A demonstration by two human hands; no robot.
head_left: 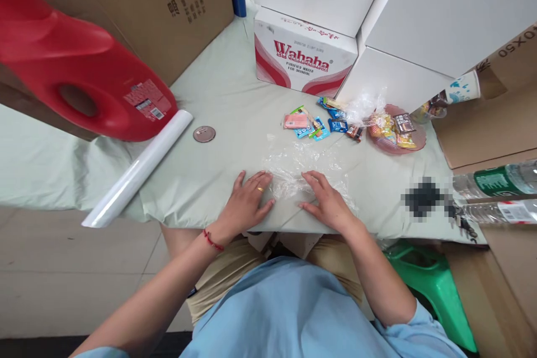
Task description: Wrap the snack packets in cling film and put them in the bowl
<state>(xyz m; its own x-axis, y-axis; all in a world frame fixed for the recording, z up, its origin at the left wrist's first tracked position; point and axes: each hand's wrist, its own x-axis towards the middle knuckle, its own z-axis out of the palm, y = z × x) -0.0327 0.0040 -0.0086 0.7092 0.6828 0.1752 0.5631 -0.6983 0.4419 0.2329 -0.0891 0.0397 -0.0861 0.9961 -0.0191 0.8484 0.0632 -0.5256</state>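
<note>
A crumpled sheet of clear plastic film [289,170] lies on the cloth-covered table in front of me. My left hand [249,201] rests at its left edge, fingers stretched out, with a ring and a red bracelet showing. On the film's right side is my right hand [325,201], its fingers apart and fingertips touching the plastic. Beyond the film sit several small snack packets [304,122] in pink, blue and green wrappers. More crumpled clear plastic [363,107] lies beside a pink glass dish [413,148] that holds wrapped snacks.
To the left, a white roll [138,170] lies by a big red jug [96,78]. A round metal disc [204,134] is on the tablecloth. A Wahaba water carton [304,59] stands at the back. Plastic bottles [499,182] lie at right, above a green stool [432,285].
</note>
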